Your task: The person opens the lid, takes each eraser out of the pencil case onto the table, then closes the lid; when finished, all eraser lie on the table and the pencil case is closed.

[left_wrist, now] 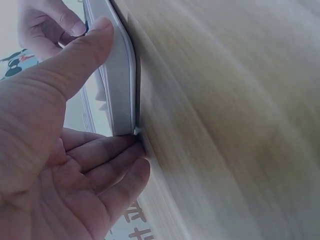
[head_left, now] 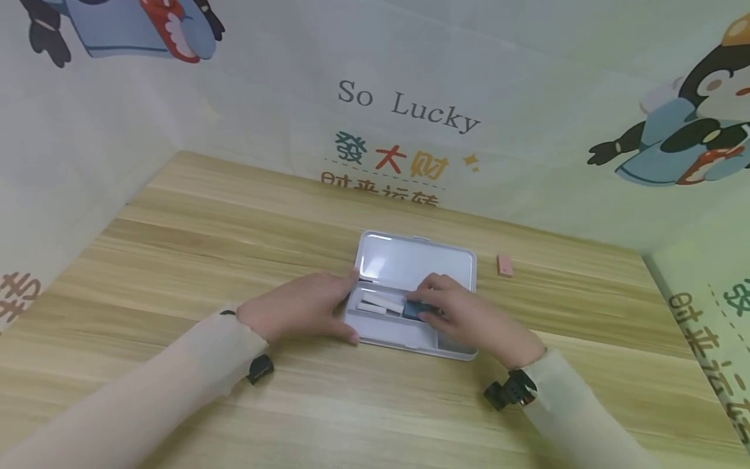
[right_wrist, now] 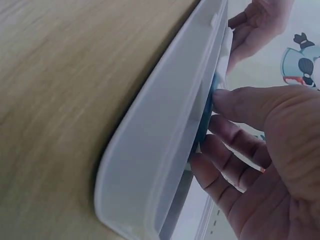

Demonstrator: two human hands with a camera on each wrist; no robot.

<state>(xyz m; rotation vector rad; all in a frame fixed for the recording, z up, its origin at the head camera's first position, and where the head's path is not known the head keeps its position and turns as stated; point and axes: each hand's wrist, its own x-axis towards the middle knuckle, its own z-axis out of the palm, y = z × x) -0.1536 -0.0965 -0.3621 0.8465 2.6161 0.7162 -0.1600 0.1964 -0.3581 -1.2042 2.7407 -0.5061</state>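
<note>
A white pencil case (head_left: pixel 392 331) lies on the table with its lid (head_left: pixel 416 259) raised at the back. My left hand (head_left: pixel 301 306) holds its left end, the thumb along the front wall and the fingers against the end, as the left wrist view also shows. Inside the divided tray, my right hand (head_left: pixel 463 312) pinches a small dark blue block (head_left: pixel 413 309) between thumb and fingers; its exact kind cannot be told. White stick-like pieces (head_left: pixel 381 302) lie to the left of the block in the same compartment. The right hand partly hides the case's right end.
A small pink block (head_left: pixel 504 266), perhaps an eraser, lies on the wooden table (head_left: pixel 263 228) right of the lid. A printed cloth (head_left: pixel 281 85) stands behind the table and along its sides.
</note>
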